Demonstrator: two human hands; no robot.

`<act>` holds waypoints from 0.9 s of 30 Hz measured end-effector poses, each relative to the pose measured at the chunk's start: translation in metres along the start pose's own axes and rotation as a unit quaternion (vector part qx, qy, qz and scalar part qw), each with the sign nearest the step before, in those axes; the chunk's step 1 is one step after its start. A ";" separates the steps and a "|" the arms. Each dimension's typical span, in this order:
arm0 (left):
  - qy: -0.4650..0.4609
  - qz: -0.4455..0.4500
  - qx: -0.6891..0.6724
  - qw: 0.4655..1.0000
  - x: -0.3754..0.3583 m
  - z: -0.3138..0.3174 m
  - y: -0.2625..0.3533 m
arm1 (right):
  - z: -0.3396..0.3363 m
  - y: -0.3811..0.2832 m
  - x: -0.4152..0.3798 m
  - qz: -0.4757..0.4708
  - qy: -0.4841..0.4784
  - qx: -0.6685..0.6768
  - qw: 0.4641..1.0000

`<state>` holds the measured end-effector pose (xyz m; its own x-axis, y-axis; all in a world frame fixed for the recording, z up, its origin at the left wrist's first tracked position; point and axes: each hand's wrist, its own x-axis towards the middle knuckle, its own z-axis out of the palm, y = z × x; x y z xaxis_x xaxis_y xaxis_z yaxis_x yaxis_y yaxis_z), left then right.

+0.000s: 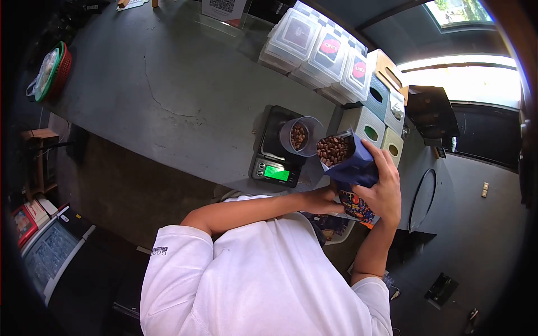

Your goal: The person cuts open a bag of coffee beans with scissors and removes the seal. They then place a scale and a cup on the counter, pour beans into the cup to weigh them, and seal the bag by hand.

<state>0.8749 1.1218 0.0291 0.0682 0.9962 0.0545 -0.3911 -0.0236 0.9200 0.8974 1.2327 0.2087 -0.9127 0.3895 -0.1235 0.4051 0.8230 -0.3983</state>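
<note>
My right hand [385,187] grips the side of an open dark blue coffee bag [358,168], tilted with its mouth full of brown beans [334,149] toward a clear cup [302,136]. My left hand [323,200] holds the bag from below, near its colourful lower part. The cup holds a few beans and stands on a black scale [268,147] whose green display [276,173] is lit. The bag's mouth is just right of the cup's rim.
The scale sits on a grey concrete counter [168,89] with a crack. Clear lidded containers with red labels [328,53] and pale boxes [367,126] line the right side. A red and green basket [53,70] is at the far left.
</note>
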 end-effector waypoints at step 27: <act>0.228 0.115 0.338 0.906 0.000 0.014 0.037 | 0.210 0.142 -0.091 0.074 0.378 0.310 0.869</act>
<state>0.8730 1.1194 0.0680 -0.3900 0.8862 0.2500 0.3140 -0.1272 0.9409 1.0269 1.2270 -0.0274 -0.4623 0.8256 0.3234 0.1959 0.4508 -0.8709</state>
